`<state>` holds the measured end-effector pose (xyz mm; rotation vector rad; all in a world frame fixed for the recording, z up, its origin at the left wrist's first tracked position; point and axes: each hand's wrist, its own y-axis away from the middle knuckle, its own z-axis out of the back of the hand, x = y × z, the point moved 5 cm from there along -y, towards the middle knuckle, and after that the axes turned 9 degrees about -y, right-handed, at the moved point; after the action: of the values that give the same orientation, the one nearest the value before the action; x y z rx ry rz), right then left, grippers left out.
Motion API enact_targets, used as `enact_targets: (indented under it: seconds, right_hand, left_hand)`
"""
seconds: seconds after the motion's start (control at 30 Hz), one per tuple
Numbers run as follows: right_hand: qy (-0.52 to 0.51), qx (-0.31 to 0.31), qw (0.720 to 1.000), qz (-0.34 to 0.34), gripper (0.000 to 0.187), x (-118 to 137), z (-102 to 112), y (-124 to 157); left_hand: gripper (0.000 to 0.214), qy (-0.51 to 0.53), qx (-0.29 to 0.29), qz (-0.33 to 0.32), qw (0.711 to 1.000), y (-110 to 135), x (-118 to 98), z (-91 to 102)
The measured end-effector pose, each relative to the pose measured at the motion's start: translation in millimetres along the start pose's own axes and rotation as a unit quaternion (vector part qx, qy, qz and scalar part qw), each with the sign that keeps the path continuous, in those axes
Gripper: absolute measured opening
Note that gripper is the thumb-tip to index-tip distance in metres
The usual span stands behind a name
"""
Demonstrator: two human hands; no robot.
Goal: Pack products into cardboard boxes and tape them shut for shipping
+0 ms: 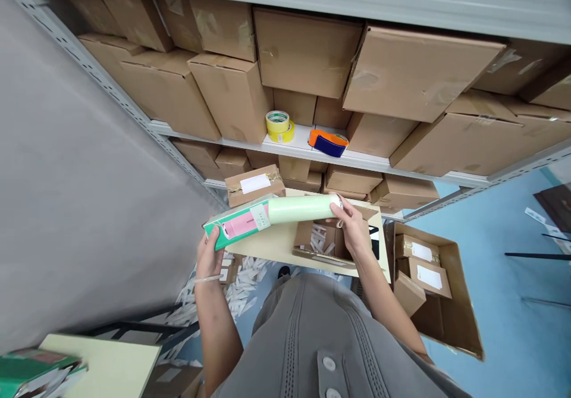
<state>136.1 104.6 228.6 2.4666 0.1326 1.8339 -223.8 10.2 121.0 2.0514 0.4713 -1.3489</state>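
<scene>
My left hand (pixel 210 254) is closed on the end of a green and pink printed box (pixel 238 224), held tilted above the table. From the box's right end comes a pale green cylinder (pixel 301 208), perhaps a tumbler or flask. My right hand (pixel 350 222) grips the cylinder's far end, where a small pale loop hangs by the fingers. Part of the cylinder lies within the box, so its full shape is hidden. Below my hands an open cardboard carton (pixel 319 246) with white paper strips inside stands on the cream table (pixel 263 240).
Shelves (pixel 375 161) packed with cardboard boxes rise in front. Yellow tape rolls (pixel 279 127) and an orange-and-blue tape dispenser (pixel 329 142) sit there. A labelled box (pixel 254 185) lies at the table's back. Right, a large carton (pixel 459 303) holds smaller boxes; paper strips (pixel 245 282) litter the floor.
</scene>
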Motion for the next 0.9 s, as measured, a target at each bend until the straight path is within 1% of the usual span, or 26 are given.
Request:
enact_targets:
  seconds: [0.07, 0.13, 0.27, 0.33, 0.4, 0.53, 0.6, 0.67, 0.8, 0.9]
  right_hand:
    - [-0.010, -0.011, 1.000, 0.003, 0.062, 0.3, 5.3, -5.2]
    - [-0.009, -0.010, 1.000, 0.016, 0.062, 2.8, 9.6, -8.7]
    - [0.023, -0.011, 0.998, 0.060, 0.064, 8.0, 16.5, -8.3]
    - [0.043, -0.011, 0.996, 0.075, 0.067, 8.0, 19.3, -5.9]
    - [0.053, -0.014, 0.995, 0.081, 0.068, 7.1, 22.5, -3.5]
    - [0.038, -0.035, 0.995, 0.087, 0.063, 9.4, 28.5, 1.0]
    - [0.012, -0.028, 0.997, 0.077, 0.059, 10.9, 27.1, 2.9]
    - [-0.019, -0.007, 0.999, 0.048, 0.058, 9.8, 22.0, 4.2]
    - [-0.050, 0.030, 0.998, -0.017, 0.064, 1.8, 10.6, 5.2]
    - [-0.045, 0.022, 0.999, -0.010, 0.067, -0.7, 9.8, 3.4]
  left_hand:
    - [0.058, 0.006, 0.008, 0.004, 1.000, 2.4, -1.7, 6.2]
    - [0.057, 0.013, 0.006, 0.003, 1.000, 4.8, -3.6, 12.5]
    - [0.045, 0.062, -0.023, 0.001, 0.998, 6.5, -7.6, 22.0]
    - [0.040, 0.076, -0.027, 0.004, 0.997, 5.4, -9.7, 23.5]
    - [0.036, 0.066, -0.032, 0.010, 0.997, 3.8, -11.3, 23.8]
    - [0.032, 0.060, -0.031, 0.014, 0.998, 0.9, -12.4, 21.7]
    - [0.032, 0.064, -0.026, 0.017, 0.997, 0.0, -11.0, 19.5]
    - [0.033, 0.057, -0.020, 0.022, 0.998, -0.9, -8.7, 16.5]
    - [0.039, 0.037, -0.005, 0.026, 0.999, -1.8, -5.6, 10.9]
    - [0.045, 0.036, 0.014, 0.021, 0.999, -0.7, -7.2, 9.1]
